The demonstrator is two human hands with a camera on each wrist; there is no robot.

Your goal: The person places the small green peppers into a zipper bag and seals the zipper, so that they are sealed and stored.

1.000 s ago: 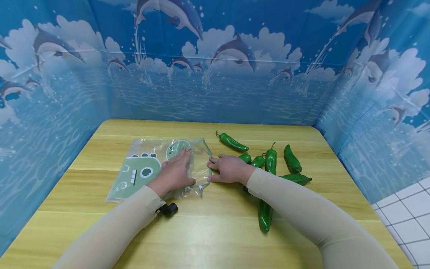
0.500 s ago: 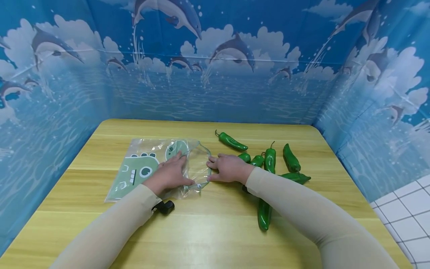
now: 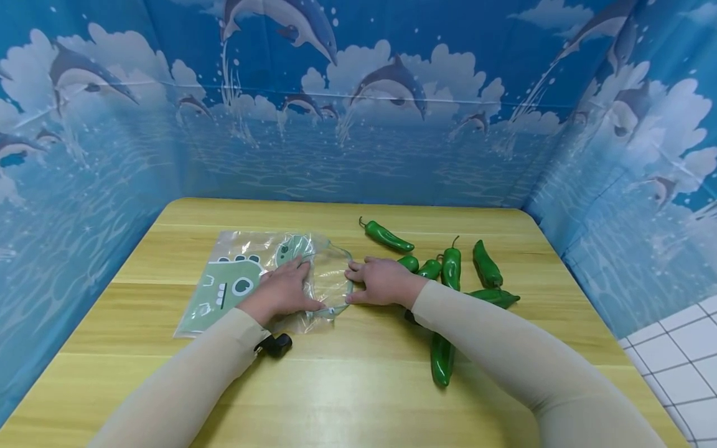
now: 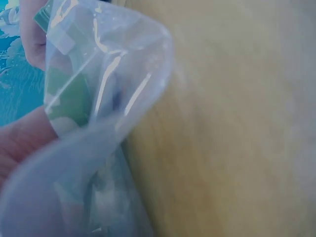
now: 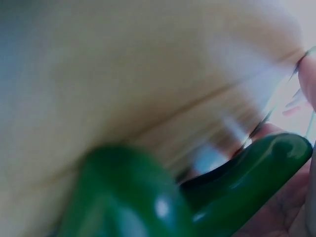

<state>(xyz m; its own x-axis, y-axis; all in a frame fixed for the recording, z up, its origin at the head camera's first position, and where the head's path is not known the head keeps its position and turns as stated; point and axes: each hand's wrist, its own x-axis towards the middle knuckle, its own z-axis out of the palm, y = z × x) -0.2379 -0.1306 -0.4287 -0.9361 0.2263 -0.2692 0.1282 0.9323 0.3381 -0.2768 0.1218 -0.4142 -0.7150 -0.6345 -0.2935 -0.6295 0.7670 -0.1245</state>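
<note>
A clear zip bag [image 3: 327,280] with green monster prints lies on the wooden table, its mouth spread into a loop toward the right. My left hand [image 3: 282,289] rests on the bag, fingers and thumb spread over the near side of the mouth. At the mouth's right edge is my right hand [image 3: 383,281], thumb and fingers apart and touching the rim. Green peppers [image 3: 450,267] lie behind and beneath the right forearm. A pepper [image 5: 247,182] appears close in the right wrist view, overlapping the right hand's palm. Bag film [image 4: 108,69] arches before the left hand in its wrist view.
One pepper [image 3: 388,236] lies at the back of the table [image 3: 336,386], and another pepper [image 3: 487,264] lies farther right. A long pepper [image 3: 442,361] points toward the front edge. A dolphin-print curtain [image 3: 358,155] stands around the table's back and sides.
My left hand has shifted slightly left, and the bag's mouth has spread into a wider loop. My right hand has stayed at the rim. The peppers have not moved.
</note>
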